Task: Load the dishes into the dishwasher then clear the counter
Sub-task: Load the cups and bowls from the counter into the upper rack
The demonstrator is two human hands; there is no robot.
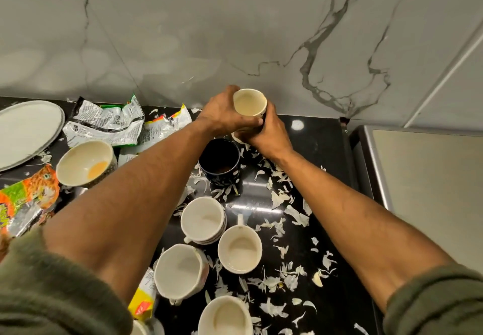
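Note:
Both hands meet at the back of the black counter [313, 146] around a cream cup [249, 102] held upright near the wall. My left hand [224, 112] grips its left side, thumb across the front. My right hand [269, 131] wraps it from the right and below. Just under the hands a second white dish edge [236, 137] peeks out. A dark blue mug [219, 161] with brown dregs stands right in front. Several white cups [202, 219] cluster nearer to me. A cream bowl [85, 162] with orange liquid sits at the left.
A grey plate [26, 128] lies at far left. Torn snack wrappers [104, 123] and an orange packet [28, 199] litter the left side. White peel scraps [287, 204] cover the counter. A steel appliance top [423, 191] borders the right; the marble wall stands close behind.

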